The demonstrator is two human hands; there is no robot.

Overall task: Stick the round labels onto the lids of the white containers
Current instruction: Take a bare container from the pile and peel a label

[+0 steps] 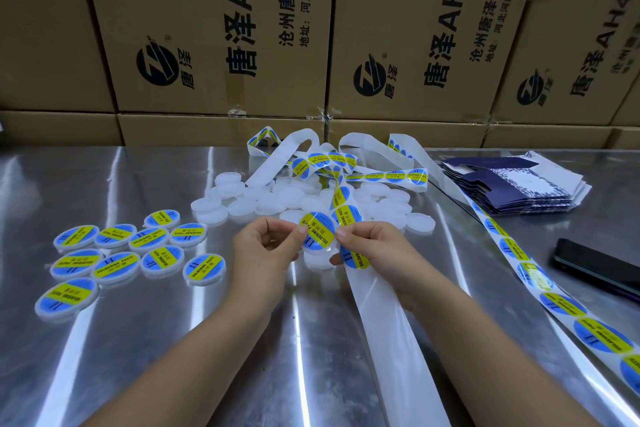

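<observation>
Pinching the round label by its left edge with our left grip, mid-frame; our right grip clamps the backing strip at the label's right edge. One white container sits just below the label, contact unclear. We judge the press goes straight down; left grip is nearer. Labelled containers lie left of centre on the worktop, bare ones above the hands.

Your tally by kind
You have ten labelled containers, one loose label, one phone and one stack of flat cartons; the unlabelled containers overlap too much to count.
</observation>
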